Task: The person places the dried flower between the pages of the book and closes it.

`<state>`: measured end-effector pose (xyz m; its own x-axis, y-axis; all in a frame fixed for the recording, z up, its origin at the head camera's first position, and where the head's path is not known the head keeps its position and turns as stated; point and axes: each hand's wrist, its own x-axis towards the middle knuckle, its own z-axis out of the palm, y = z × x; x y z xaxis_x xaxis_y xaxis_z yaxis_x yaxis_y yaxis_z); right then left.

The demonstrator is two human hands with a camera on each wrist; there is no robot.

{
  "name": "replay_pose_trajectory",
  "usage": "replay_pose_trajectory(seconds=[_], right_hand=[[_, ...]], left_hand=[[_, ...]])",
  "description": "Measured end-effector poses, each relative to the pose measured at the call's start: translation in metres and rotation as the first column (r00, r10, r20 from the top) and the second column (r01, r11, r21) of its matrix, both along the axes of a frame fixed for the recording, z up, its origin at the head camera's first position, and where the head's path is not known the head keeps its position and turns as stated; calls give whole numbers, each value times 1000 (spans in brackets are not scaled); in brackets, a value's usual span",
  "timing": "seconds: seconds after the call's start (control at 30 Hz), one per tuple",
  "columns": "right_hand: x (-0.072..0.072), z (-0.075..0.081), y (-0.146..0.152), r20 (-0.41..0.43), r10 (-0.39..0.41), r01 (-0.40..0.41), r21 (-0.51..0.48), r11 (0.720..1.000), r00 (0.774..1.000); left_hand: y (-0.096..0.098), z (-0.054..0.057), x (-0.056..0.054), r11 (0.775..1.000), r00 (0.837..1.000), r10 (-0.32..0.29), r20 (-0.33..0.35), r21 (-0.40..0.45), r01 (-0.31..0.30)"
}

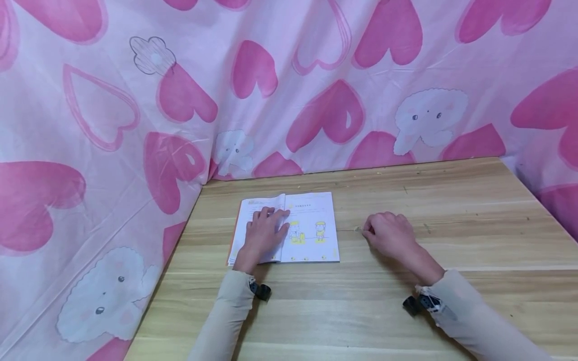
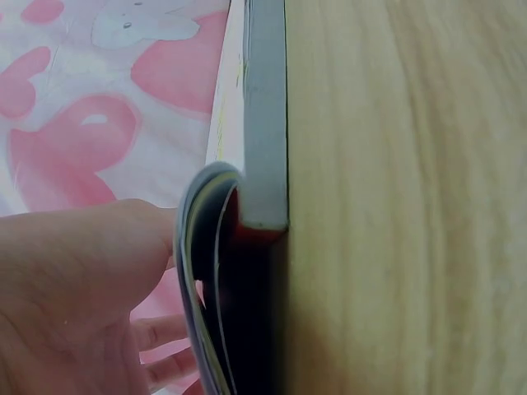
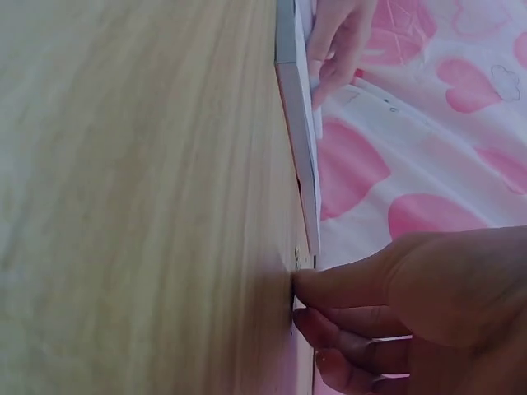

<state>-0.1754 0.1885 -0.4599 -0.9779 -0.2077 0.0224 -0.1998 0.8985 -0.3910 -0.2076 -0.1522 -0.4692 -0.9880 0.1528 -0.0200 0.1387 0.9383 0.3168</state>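
Note:
An open book (image 1: pixel 311 200) lies on the wooden table, its right page printed with yellow-and-black cartoon figures. My left hand (image 1: pixel 264 233) rests across the left page with fingers spread, the fingertips reaching the middle fold. In the left wrist view, the left-hand pages (image 2: pixel 191 247) bow up and curl beside the thick block of the book (image 2: pixel 265 123). To the right of the book, my right hand (image 1: pixel 390 234) rests on the table with its fingers loosely curled. Seen from the right wrist, its thumb and fingertips (image 3: pixel 311 284) are at the table surface, with nothing visible between them.
The wooden table (image 1: pixel 474 225) extends widely to the right and toward me. Pink heart-patterned cloth (image 1: pixel 316 115) hangs along its back and left sides. Small specks and marks dot the tabletop. Each wrist carries a small black camera (image 1: pixel 260 291).

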Motion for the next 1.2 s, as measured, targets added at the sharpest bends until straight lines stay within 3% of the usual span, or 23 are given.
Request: replay_pose_trajectory(seconds=[0.27, 0.5, 0.9, 1.07, 1.2], right_hand=[[0, -1, -4, 28, 61, -63, 99, 993, 998], [0, -2, -5, 38, 66, -69, 80, 994, 997], [11, 0, -6, -49, 31, -24, 129, 991, 998], [12, -3, -7, -19, 50, -47, 149, 988, 999], [9, -3, -12, -18, 58, -56, 107, 993, 998]], left_hand=[[0, -3, 1, 1000, 1000, 5, 4, 0, -5], [0, -2, 2, 1000, 1000, 4, 15, 2, -4], [0, -2, 2, 1000, 1000, 13, 29, 5, -13], [0, -3, 2, 1000, 999, 12, 30, -7, -12], [1, -3, 3, 1000, 999, 12, 33, -6, -11]])
